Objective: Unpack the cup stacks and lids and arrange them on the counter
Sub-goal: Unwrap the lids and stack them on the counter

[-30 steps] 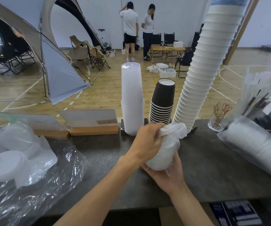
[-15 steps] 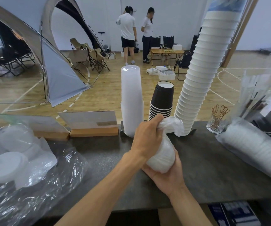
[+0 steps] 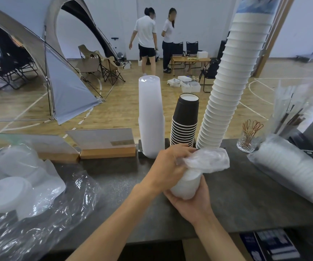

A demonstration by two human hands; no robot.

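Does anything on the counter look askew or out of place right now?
Yes: the tall white cup stack leans markedly to the right instead of standing straight like the black cup stack beside it, so it may topple.

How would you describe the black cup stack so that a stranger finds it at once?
Look at the far edge of the dark counter, where three stacks stand in a row. The black cup stack is the middle one, between the frosted stack and the tall leaning white stack. It is the shortest of the three and the only dark one.
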